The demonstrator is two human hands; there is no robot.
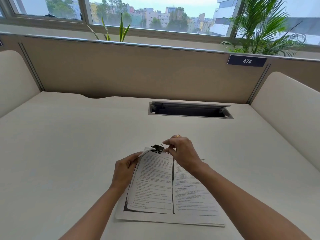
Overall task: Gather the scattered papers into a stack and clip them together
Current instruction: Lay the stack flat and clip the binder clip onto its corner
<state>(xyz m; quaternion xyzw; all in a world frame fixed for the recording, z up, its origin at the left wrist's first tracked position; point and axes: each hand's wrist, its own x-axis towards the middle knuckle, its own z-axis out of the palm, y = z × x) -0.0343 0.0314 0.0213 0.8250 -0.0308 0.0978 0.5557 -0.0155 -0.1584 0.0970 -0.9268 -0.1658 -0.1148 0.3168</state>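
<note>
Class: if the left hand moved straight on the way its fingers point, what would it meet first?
Likely the binder clip, pinched by the right hand at the papers' lifted corner; depth is unclear.

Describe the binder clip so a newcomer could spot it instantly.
On the pale desk, find the printed paper stack near its front edge. At the stack's far left corner, held up by the left hand, sits the binder clip, its wire handles pinched by the right hand. It is the only small black thing against the white sheets.
</note>
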